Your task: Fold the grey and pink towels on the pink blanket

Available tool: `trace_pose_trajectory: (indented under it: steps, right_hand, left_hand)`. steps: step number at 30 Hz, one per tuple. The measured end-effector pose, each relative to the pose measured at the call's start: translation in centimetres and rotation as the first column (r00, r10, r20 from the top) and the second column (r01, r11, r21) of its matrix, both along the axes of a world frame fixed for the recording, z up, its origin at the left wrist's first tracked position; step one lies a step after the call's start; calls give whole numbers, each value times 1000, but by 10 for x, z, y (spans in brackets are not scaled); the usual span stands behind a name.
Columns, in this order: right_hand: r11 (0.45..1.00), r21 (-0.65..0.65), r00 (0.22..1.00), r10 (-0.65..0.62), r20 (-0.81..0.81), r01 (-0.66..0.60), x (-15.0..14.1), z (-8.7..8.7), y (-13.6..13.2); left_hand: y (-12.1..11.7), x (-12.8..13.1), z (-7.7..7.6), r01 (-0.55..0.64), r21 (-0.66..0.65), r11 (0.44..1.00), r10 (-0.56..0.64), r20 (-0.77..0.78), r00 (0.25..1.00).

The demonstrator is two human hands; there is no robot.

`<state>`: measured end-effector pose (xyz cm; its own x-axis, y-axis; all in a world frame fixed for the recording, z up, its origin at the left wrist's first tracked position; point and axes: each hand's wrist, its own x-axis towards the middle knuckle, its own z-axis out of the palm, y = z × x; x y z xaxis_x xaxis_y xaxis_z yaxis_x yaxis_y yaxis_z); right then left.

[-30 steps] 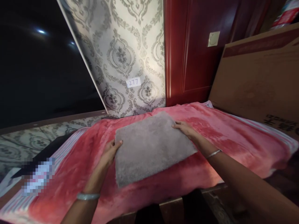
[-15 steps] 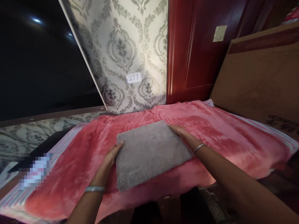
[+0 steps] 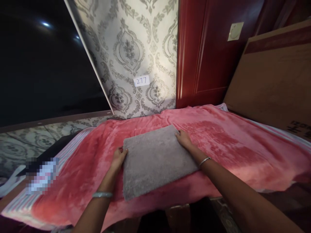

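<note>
A folded grey towel (image 3: pixel 155 160) lies flat on a pink fleece blanket (image 3: pixel 238 145) that covers a table. My left hand (image 3: pixel 118 158) grips the towel's far left corner, thumb on top and fingers tucked under the edge. My right hand (image 3: pixel 184 139) holds the far right corner the same way. Both wrists wear a thin bangle.
Patterned wallpaper with a small tag reading 277 (image 3: pixel 141 80) rises behind the table. A dark screen (image 3: pixel 43 64) leans at the left, a red wooden door (image 3: pixel 206 48) stands behind, and a large cardboard box (image 3: pixel 274 77) sits at the right. The blanket hangs over the near edge.
Both hands slid along the towel's side edges toward its far corners. The towel stayed in about the same place, and the view shifted slightly.
</note>
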<state>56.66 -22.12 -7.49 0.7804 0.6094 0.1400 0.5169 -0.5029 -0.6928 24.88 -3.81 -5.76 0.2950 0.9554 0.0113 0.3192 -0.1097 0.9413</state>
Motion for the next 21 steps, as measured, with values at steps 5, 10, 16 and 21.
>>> trace_pose_trajectory:
  steps: [5,10,16,21]
  right_hand:
    - [983,-20,959,184,216,-184,-26,22,15]
    - [853,-286,778,518,355,-437,-74,21,35]
    - [806,-380,780,566,268,-454,-66,10,34]
    - [863,-433,896,383,225,-260,-19,11,23]
  left_hand:
    - [-21,28,23,215,510,833,29,-429,903]
    - [-62,72,15,541,391,745,-50,-776,629]
    - [-70,77,-4,613,350,709,46,-889,455]
    - [-68,77,-2,621,337,708,66,-907,417]
